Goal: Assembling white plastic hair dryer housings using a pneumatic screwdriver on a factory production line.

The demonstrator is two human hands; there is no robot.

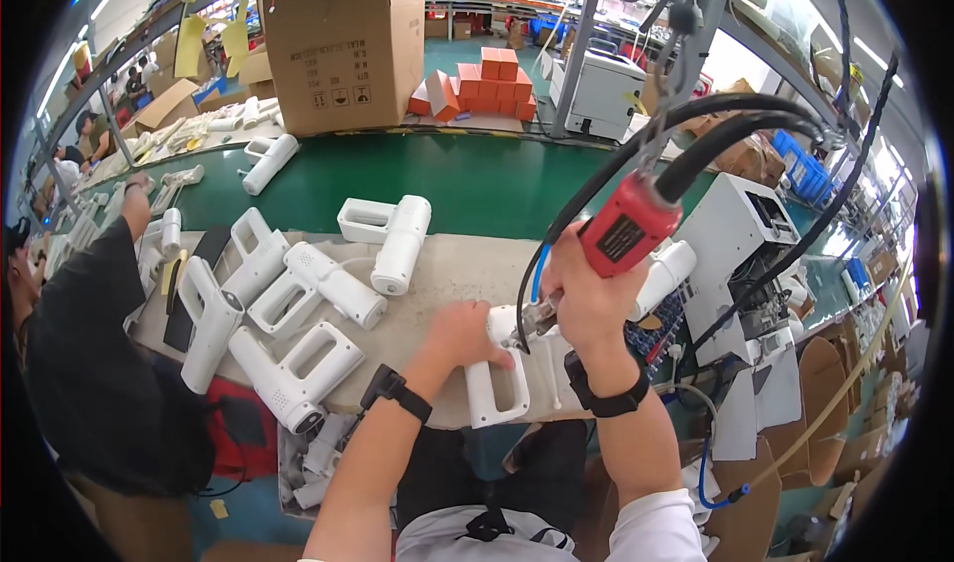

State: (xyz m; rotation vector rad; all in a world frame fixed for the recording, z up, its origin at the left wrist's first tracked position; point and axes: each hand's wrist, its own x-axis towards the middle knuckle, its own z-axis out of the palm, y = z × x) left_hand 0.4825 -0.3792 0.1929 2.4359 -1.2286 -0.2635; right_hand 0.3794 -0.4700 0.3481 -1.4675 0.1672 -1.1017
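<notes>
My right hand point(593, 304) is wrapped round a red power screwdriver point(636, 219) that hangs from a chain, with thick black cables at its top. Its lower end points down at a white plastic housing with a loop handle point(483, 395) on the bench edge in front of me. My left hand point(459, 341) grips that housing from its left side, its fingers partly hidden and a little blurred. Right behind my right hand lies another white housing point(664, 280). Similar housings, such as one standing alone point(401, 244), lie to the left of my hands.
A green conveyor belt point(467, 179) runs behind the workbench point(447, 274). Beyond it stand a large cardboard box point(343, 50) and stacked orange boxes point(497, 90). A white machine point(725, 264) and hanging cables crowd the right. A co-worker's dark sleeve point(99, 323) is close on the left.
</notes>
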